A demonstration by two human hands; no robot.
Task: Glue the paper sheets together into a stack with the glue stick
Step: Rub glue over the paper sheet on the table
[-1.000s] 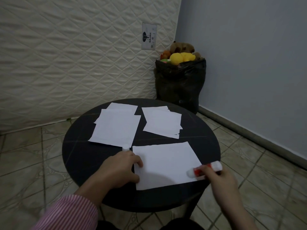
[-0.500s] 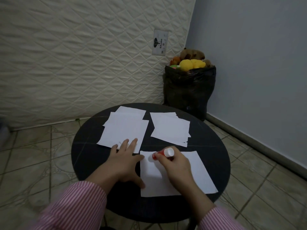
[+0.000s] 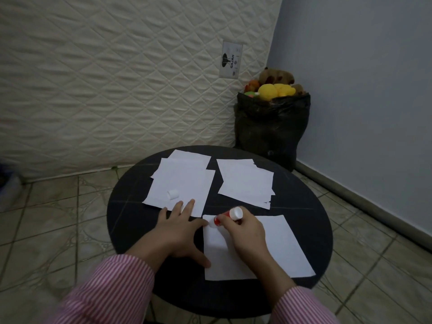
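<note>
- The round black table (image 3: 131,220) carries everything; its near-right rim sits close under the near sheet, so there is little spare surface on that side, while bare tabletop lies open to the left of the hands.
- Two loose piles lie at the far side: the left pile (image 3: 184,181) and the right pile (image 3: 245,181), apart from each other by a dark gap.
- The near sheet (image 3: 275,244) lies alone, flat, closest to the person, its bottom-right corner almost at the table's edge.
- The left hand (image 3: 180,235) is spread flat, fingers open, pinning the sheet's left edge, its fingertips reaching onto the left pile.
- The right hand (image 3: 245,232) is clenched around the glue stick (image 3: 228,217), tilted with its tip on the sheet's top-left corner.
- The white cap (image 3: 173,195) rests on the left pile.
- The step in hand looks like spreading glue; next probably calls for strokes across toward the right edge, stopping short of the rim, then laying a sheet from a pile on top.
</note>
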